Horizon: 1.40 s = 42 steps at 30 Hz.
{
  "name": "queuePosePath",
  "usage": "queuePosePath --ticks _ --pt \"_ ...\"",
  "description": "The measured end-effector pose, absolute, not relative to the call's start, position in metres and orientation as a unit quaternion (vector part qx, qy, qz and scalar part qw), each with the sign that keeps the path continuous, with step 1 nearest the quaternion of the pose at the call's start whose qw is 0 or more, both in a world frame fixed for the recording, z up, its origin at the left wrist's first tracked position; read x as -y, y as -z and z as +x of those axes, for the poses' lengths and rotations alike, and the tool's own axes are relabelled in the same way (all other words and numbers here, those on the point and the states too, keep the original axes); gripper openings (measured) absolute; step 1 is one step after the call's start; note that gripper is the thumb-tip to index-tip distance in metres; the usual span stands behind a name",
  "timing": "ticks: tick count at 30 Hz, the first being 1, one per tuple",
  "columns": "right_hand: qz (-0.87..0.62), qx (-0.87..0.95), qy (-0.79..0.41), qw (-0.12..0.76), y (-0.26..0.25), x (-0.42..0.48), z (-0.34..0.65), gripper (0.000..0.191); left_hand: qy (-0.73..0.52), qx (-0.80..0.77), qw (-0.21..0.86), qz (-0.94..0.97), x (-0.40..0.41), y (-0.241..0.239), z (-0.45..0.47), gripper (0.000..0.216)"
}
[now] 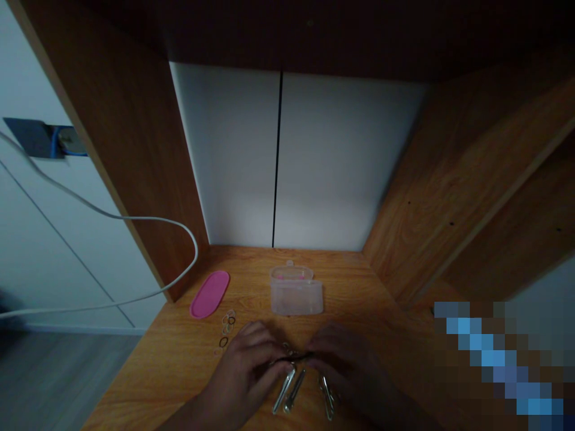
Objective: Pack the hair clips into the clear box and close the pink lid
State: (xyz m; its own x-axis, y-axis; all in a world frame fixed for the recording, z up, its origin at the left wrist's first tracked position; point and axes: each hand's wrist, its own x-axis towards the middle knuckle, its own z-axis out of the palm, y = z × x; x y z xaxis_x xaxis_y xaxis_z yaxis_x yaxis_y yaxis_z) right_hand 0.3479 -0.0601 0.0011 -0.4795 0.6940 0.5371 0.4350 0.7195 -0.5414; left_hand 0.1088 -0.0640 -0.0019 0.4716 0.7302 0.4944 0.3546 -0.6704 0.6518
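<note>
My left hand [249, 365] and my right hand [341, 359] meet low over the wooden desk [179, 359]. Their fingertips pinch the two ends of a thin dark hair tie [294, 358] stretched between them. Just below the hands lie several silver hair clips [290, 392] and another pair of hair clips [327, 398]. A few small rubber bands [227, 326] are scattered to the left of my left hand. A clear plastic box [296, 294] stands behind the hands.
A pink oval lid [209, 293] lies at the back left of the desk. Wooden side panels [135, 149] enclose the desk against a white back wall. A white cable [135, 218] hangs past the left panel. A blurred patch covers the lower right.
</note>
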Motion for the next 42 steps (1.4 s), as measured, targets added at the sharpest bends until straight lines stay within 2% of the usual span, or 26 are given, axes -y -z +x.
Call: queuePosePath --ticks 3,9,15,24,30,33,37,42 --pt "-0.33 0.839 -0.166 0.399 0.002 0.06 0.348 0.006 -0.404 -0.311 0.25 0.823 0.064 0.0 0.108 0.016" --pt "-0.285 0.826 -0.143 0.464 0.001 0.06 0.348 0.011 -0.427 -0.278 0.302 0.806 0.065 -0.003 0.109 0.028" --pt "-0.286 0.815 -0.117 0.49 0.003 0.059 0.349 0.016 -0.432 -0.295 0.369 0.768 0.068 -0.006 0.118 0.019" --pt "-0.392 0.803 -0.127 0.43 0.007 0.072 0.354 0.05 -0.484 -0.401 0.379 0.679 0.068 0.009 0.121 0.01" --pt "-0.356 0.825 -0.117 0.423 0.003 0.065 0.35 0.016 -0.42 -0.389 0.352 0.741 0.069 0.01 0.12 0.02" --pt "-0.306 0.839 -0.106 0.438 -0.001 0.062 0.346 0.019 -0.373 -0.386 0.323 0.779 0.071 0.006 0.12 0.016" --pt "-0.312 0.844 -0.091 0.426 -0.002 0.064 0.349 0.025 -0.388 -0.424 0.327 0.75 0.071 0.003 0.121 0.016" --pt "-0.423 0.802 -0.079 0.414 0.005 0.062 0.353 0.029 -0.481 -0.483 0.486 0.547 0.065 0.002 0.12 0.018"
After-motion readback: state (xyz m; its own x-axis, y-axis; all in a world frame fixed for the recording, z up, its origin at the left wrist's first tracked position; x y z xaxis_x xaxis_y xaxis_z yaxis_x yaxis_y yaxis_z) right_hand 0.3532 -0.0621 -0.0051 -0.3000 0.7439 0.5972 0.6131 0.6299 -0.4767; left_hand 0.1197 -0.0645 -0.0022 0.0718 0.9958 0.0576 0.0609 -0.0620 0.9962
